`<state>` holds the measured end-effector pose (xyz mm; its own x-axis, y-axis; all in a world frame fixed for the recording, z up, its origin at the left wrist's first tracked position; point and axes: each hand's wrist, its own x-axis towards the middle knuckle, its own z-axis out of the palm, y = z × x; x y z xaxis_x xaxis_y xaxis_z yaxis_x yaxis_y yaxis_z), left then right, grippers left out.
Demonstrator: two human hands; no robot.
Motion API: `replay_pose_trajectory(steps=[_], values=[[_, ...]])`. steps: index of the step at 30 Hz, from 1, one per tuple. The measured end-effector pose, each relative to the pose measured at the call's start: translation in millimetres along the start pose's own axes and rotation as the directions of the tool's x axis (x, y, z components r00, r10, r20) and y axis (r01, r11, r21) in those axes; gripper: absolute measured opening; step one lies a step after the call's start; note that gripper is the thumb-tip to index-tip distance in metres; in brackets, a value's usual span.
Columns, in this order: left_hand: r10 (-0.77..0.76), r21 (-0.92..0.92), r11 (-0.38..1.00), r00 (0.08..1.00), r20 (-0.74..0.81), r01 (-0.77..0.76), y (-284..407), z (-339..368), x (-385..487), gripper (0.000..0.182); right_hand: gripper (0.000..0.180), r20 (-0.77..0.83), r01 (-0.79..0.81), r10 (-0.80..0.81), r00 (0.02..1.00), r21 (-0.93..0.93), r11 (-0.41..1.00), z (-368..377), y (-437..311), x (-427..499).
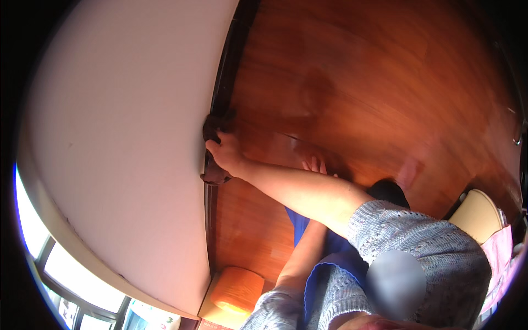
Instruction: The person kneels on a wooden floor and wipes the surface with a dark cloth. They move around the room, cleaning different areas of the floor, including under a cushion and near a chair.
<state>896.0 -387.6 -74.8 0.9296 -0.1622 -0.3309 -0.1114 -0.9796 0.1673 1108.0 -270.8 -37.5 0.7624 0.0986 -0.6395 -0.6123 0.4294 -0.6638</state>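
Observation:
My right hand (226, 153) holds a dark brown cloth (215, 174) against the black baseboard (225, 82) at the foot of a pale wall. The cloth bunches out on both sides of the fingers. Beneath my right forearm, my left hand (315, 165) is partly hidden; its spread fingers show just over the reddish-brown wooden floor (350, 99). It appears to hold nothing, and whether the palm rests on the floor cannot be seen. A blue apron (340, 264) hangs in front of my grey knitted sweater.
The pale wall (132, 123) fills the left side. An orange padded seat or cushion (237, 288) stands near the wall at the bottom. A dark rounded thing (387, 193) is by my right elbow. To the right are a beige curved object (474, 216) and pink fabric (497, 251).

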Motion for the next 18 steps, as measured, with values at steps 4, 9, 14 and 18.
replay_pose_trajectory(steps=[4, 9, 14, 18], values=[[-0.208, -0.572, 0.762, 0.951, 0.229, 0.304, -66, -7, -47, 0.057, 0.035, 0.427, -0.593, 0.429, 0.797, 0.41, 0.693, -43, -1, -7], [-0.876, -0.424, 0.477, 0.453, -0.164, 0.77, -94, 32, 27, 0.065, 0.039, 0.023, -0.227, 0.226, 0.974, 0.159, 0.961, -167, -36, 17], [-0.989, -0.2, 0.09, 0.064, -0.132, 0.976, -81, 143, 59, 0.076, 0.03, 0.383, 0.456, -0.26, 0.887, -0.633, 0.626, -218, 32, 35], [-0.97, -0.274, 0.156, 0.094, -0.226, 0.949, -90, 182, 58, 0.076, 0.022, 0.839, 0.887, 0.291, 0.459, -0.416, -0.2, -133, 167, 42]])
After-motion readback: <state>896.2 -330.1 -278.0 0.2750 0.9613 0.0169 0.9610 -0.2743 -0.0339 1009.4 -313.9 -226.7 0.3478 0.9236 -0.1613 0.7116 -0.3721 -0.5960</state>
